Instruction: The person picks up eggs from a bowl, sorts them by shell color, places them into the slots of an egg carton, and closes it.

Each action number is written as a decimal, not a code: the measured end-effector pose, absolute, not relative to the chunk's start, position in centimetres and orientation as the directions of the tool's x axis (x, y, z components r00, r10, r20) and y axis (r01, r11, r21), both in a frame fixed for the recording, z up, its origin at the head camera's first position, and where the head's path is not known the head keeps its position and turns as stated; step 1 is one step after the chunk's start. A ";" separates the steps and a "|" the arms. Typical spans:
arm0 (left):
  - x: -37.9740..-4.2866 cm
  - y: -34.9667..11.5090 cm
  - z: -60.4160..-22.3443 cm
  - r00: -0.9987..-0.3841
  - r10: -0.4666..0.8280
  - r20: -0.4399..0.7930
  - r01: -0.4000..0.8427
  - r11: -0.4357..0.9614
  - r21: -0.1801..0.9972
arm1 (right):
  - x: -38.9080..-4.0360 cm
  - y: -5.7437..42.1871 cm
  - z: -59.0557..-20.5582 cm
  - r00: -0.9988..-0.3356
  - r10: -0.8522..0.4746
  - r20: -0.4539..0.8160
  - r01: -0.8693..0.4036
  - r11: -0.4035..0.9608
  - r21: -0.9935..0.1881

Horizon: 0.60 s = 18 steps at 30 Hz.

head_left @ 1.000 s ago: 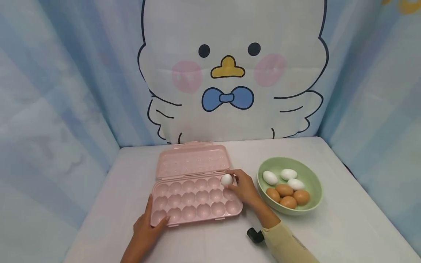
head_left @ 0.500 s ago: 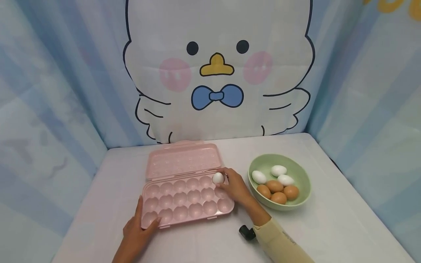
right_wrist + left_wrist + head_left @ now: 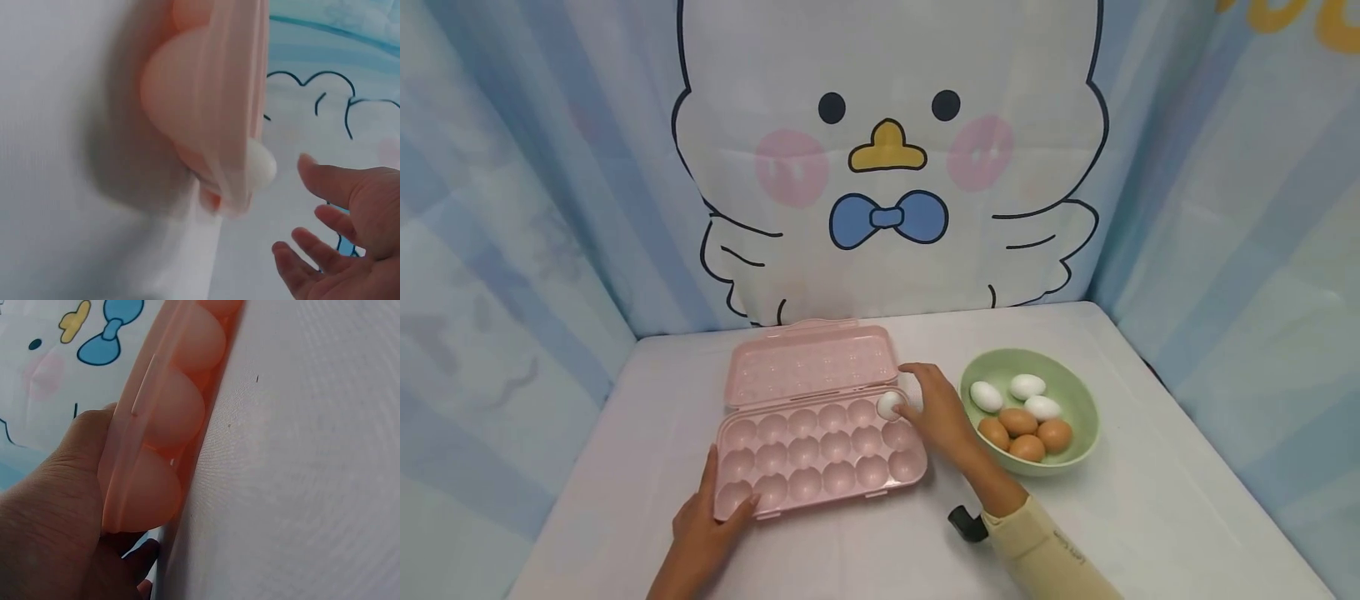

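A pink egg carton (image 3: 805, 481) lies with its lid folded back. One white egg (image 3: 889, 406) sits in the far right cup; the other cups hold nothing. My left hand (image 3: 703, 525) grips the carton's left end, thumb over the front corner and fingers along the side. In the left wrist view, that hand (image 3: 69, 481) wraps the end of the carton (image 3: 165, 412). My right hand (image 3: 943, 417) hovers beside the egg with fingers spread. Seen from the right wrist, a gap separates the fingers of this hand (image 3: 344, 219) from the egg (image 3: 261, 164).
A green bowl (image 3: 1078, 392) with several white and brown eggs stands right of the carton, close to my right forearm. The carton's lid (image 3: 812, 362) lies flat toward the back. A black device (image 3: 967, 524) shows at my right wrist. Printed curtains (image 3: 887, 275) enclose the white table (image 3: 850, 558).
My right hand has let go of the white egg, its fingers opening and lifting away to the right. The left hand keeps its grip. The head view has shifted slightly.
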State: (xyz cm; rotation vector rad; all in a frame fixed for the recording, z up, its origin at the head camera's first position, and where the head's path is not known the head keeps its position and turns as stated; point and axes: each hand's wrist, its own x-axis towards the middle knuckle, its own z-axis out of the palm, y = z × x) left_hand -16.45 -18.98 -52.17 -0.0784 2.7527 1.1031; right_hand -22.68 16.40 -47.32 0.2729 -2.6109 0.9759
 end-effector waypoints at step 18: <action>-16.5 -19.0 -52.1 -0.979 0.025 -0.200 -0.125 0.702 0.702 | -20.6 26.7 -45.7 -0.965 0.116 0.236 -0.051 0.797 -0.601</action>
